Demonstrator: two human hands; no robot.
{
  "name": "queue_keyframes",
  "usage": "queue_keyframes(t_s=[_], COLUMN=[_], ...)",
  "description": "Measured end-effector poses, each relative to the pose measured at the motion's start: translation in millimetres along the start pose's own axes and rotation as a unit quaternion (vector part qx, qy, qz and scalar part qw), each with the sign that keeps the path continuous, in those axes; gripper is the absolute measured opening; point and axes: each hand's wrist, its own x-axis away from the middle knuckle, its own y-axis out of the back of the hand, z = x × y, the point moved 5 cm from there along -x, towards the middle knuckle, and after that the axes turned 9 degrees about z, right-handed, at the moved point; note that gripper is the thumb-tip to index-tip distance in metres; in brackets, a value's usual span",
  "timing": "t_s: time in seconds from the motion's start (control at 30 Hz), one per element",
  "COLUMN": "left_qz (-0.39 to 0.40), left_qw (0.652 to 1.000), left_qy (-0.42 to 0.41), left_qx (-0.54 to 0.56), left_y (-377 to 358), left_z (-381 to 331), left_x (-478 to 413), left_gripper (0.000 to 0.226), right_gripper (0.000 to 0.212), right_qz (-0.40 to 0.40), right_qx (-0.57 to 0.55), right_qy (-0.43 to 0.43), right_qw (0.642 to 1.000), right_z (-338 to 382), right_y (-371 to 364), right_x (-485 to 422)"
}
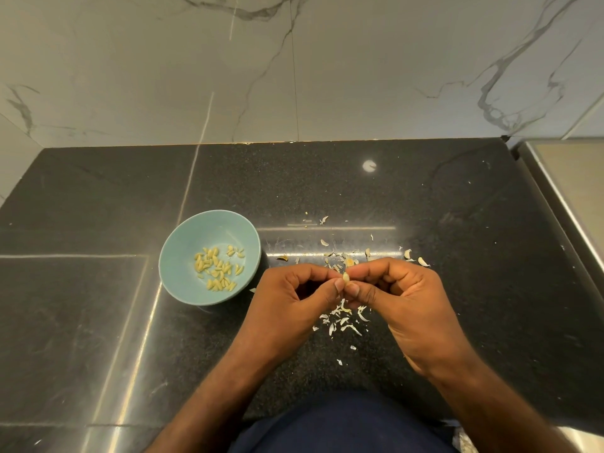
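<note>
Shelling is the work in hand, carried out above the table [98, 322] about midway between its far and near edges. One pale seed [345, 276] sits between the two hands, its long axis pointing away from the person toward the far edge. The left hand [294, 299] is curled, with thumb and forefinger pinching the seed from its left side. The right hand [402, 295] is likewise curled and pinches the same seed from the right, the two thumb tips almost meeting below it. Whether either hand rests on the table cannot be told. A blue bowl [178, 243] stands on the table to the left, near the left hand and well apart from the right. It holds a loose heap of peeled kernels [217, 268]. Husks [343, 318] lie scattered on the table under and beyond the hands. Judgement: once the shell splits, the kernel belongs leftward in the bowl. The left hand is the nearer carrier, since the right would have to cross over. Risk noted: so small a kernel may slip and be lost among the husks.
</note>
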Motion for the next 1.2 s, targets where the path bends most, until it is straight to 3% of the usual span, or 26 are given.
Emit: queue_keyframes(t_s=[0.4, 0.6, 0.8, 1.2], left_qz=[-0.015, -0.022, -0.019, -0.029], left_qw=[0.999, 1.0, 0.996, 0.997], left_qy=[-0.009, 0.003, 0.029, 0.047], left_qx=[-0.034, 0.008, 0.08, 0.061], left_y=[-1.3, -0.3, -1.3, 1.3], left_z=[3.0, 3.8, 6.2, 8.8], left_x=[1.2, -0.3, 1.8, 0.4], left_gripper=[0.008, 0.008, 0.011, 0.007], right_gripper=[0.018, 0.02, 0.017, 0.016], right_qz=[0.003, 0.009, 0.025, 0.024], right_qx=[-0.016, -0.017, 0.031, 0.12], right_qy=[-0.005, -0.001, 0.014, 0.016], right_qw=[1.0, 1.0, 0.999, 0.992], right_z=[1.0, -1.2, 0.4, 1.0], right_y=[-1.3, -2.5, -5.4, -3.2], right_x=[2.5, 1.3, 1.2, 2.8])
